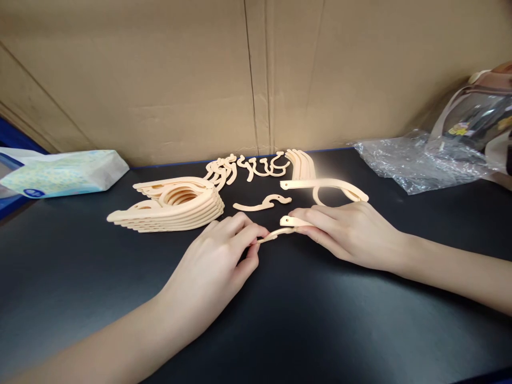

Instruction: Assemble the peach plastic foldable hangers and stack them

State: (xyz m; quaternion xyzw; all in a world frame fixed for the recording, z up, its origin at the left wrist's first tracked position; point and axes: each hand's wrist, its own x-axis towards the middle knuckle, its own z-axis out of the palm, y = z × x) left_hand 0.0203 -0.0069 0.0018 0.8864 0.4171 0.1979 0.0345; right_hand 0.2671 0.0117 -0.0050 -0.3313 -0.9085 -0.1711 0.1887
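Observation:
My left hand (pixel 224 250) pinches one end of a thin cream plastic hanger hook (pixel 276 233) between thumb and fingers. The hook's other end meets a cream hanger arm (pixel 288 220), which my right hand (pixel 352 229) grips; most of that arm is hidden by my fingers. Whether the two pieces are joined, I cannot tell. Just beyond my hands lies a single loose hook (pixel 262 204). Behind my right hand rests another hanger arm (pixel 324 184) with a curved loop under it.
Left of centre is a stack of nested hanger pieces (pixel 176 213). Several small hooks (pixel 220 169) and more hanger arms (pixel 302 164) lie along the back edge. A tissue pack (pixel 68 173) sits far left; a crinkled clear bag (pixel 416 160) and a transparent bag with straps (pixel 476 117) are at right.

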